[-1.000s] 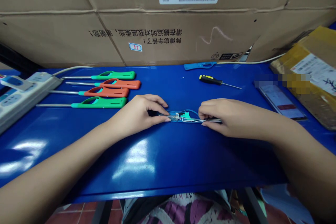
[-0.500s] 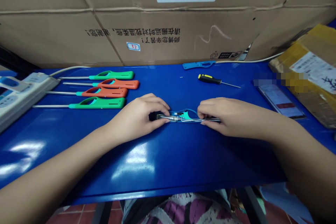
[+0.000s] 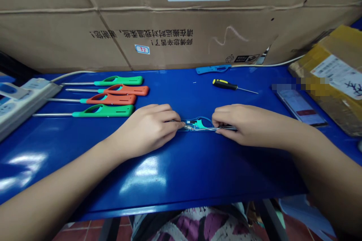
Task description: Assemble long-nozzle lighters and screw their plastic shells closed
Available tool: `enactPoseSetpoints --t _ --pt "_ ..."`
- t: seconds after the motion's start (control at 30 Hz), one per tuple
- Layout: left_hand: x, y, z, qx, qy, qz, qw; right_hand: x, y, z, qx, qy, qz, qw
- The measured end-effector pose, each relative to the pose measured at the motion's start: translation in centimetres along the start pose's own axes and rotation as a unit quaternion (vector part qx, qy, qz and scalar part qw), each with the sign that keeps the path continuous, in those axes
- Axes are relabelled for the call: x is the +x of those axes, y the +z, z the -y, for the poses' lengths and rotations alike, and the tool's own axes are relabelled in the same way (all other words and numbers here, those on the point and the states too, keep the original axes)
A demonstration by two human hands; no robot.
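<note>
Between my hands on the blue table lies an opened lighter (image 3: 208, 121), a blue half-shell with a teal trigger (image 3: 200, 124) and white wires inside. My left hand (image 3: 155, 126) lies over its left end. Those fingers are closed on the clear fuel tank, which they mostly hide; only its valve end (image 3: 187, 127) shows. Over at the right end, my right hand (image 3: 236, 123) pinches the lighter's metal tube (image 3: 229, 128) between thumb and fingers. Part of the tube is hidden by the hand.
Several green and orange lighters (image 3: 105, 110) lie in a row at left, beside a white power strip (image 3: 26, 96). Farther back are a blue lighter shell (image 3: 212, 69) and a black-yellow screwdriver (image 3: 226, 84). A phone (image 3: 302, 105) and a taped parcel (image 3: 333, 71) sit right; a large carton (image 3: 158, 22) stands behind.
My left fingers have shifted over the clear fuel tank and now cover most of it; before, it showed between thumb and fingers. My right hand keeps its pinch on the tube.
</note>
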State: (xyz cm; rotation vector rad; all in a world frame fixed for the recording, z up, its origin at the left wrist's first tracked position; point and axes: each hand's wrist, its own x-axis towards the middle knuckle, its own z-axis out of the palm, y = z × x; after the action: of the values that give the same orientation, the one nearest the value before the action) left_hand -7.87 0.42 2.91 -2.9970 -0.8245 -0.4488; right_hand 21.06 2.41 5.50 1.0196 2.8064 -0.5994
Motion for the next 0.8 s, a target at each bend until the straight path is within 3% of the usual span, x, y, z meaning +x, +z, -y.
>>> enactPoseSetpoints --t 0.8 --pt "0.2 -0.2 -1.7 0.008 -0.037 -0.01 0.999 0.2 0.0 0.5 -0.028 0.04 -0.009 0.999"
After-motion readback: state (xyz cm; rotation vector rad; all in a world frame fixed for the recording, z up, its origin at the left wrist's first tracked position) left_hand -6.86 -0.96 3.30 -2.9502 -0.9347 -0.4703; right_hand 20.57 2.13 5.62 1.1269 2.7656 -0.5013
